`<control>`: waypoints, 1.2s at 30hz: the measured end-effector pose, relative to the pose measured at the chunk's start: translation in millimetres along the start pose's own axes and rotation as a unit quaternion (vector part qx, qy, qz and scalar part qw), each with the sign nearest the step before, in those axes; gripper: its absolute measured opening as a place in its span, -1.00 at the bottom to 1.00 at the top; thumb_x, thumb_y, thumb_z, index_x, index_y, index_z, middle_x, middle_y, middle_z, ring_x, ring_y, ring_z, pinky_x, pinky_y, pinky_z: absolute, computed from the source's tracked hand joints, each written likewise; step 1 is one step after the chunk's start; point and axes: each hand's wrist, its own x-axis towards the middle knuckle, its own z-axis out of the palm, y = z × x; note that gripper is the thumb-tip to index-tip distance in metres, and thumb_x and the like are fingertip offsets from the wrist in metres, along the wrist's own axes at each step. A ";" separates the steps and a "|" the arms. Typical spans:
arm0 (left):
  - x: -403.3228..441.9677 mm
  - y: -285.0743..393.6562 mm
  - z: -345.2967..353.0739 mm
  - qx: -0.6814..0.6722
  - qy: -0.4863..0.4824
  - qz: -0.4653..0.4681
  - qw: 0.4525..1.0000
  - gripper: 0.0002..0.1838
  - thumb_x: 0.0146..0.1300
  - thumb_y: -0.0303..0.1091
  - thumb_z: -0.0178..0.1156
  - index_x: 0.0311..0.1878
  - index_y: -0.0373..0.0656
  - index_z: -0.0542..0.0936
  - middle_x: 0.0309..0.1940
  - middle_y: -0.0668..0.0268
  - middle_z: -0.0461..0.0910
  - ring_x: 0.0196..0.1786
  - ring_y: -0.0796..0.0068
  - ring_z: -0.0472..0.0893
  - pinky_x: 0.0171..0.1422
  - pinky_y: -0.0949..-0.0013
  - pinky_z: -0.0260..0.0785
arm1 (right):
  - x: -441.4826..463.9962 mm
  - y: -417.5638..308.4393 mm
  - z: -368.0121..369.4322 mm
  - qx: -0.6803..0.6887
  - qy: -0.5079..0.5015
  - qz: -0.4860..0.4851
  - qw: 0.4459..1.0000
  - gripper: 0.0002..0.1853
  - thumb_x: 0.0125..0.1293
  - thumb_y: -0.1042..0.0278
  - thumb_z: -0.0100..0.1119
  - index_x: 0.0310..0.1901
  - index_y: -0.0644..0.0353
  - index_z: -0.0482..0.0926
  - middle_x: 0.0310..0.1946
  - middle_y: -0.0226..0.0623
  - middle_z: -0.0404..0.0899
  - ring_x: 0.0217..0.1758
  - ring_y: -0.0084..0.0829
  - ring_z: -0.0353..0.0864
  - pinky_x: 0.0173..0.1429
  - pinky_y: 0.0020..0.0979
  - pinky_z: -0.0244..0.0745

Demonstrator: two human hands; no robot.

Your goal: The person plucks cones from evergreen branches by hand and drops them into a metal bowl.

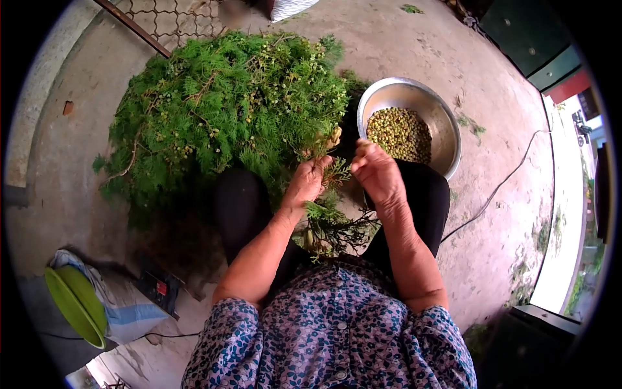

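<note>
Between my knees, my left hand (307,183) is closed around a green conifer sprig (337,172), whose lower part hangs toward my lap. Just right of it, my right hand (378,170) has its fingers drawn together in front of the bowl's near left edge; anything between the fingertips is too small to make out. The metal bowl (447,133) holds a layer of small yellow-green and brownish seeds or berries (400,133). A large heap of green branches (227,104) with small pale cones lies in front of me, to the left of the bowl.
A green basin (76,307) leans by a pale bag (129,311) at lower left, next to a dark box (157,285). A thin cable (499,187) crosses the concrete floor on the right. Dark cabinets (528,39) stand at upper right.
</note>
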 end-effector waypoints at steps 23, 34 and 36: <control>15.0 -31.3 3.2 0.258 0.049 0.153 0.953 -0.70 0.25 -0.17 0.01 -0.39 -0.24 0.48 -0.51 0.04 0.53 -0.45 0.01 0.50 -0.38 0.14 0.32 | -32.1 21.6 62.2 -0.458 0.009 -0.247 0.854 -0.86 0.33 0.39 -0.04 -0.29 0.18 0.53 -0.77 -0.56 0.27 -0.76 -0.75 0.16 -0.72 -0.65 0.04; 15.3 -57.0 -1.4 -0.217 -0.084 0.288 0.929 -0.44 0.07 0.08 0.19 -0.08 -0.23 0.41 -0.48 0.55 0.27 -0.50 0.80 0.26 -0.48 0.62 0.09 | -16.0 -69.1 9.4 -0.097 0.171 -0.220 0.956 -0.50 0.31 0.30 0.00 0.21 0.27 0.13 -0.24 -0.14 0.53 -0.39 -0.45 0.52 -0.32 -0.50 0.44; 8.2 -52.8 -11.0 -0.207 -0.127 0.212 0.947 -0.39 0.04 0.10 0.21 -0.06 -0.26 0.42 -0.44 0.54 0.29 -0.46 0.78 0.27 -0.44 0.62 0.11 | -26.4 -50.2 16.5 -0.350 0.150 -0.185 0.906 -0.57 0.27 0.24 0.08 0.11 0.25 0.31 -0.34 -0.35 0.54 -0.48 -0.65 0.43 -0.46 -0.63 0.33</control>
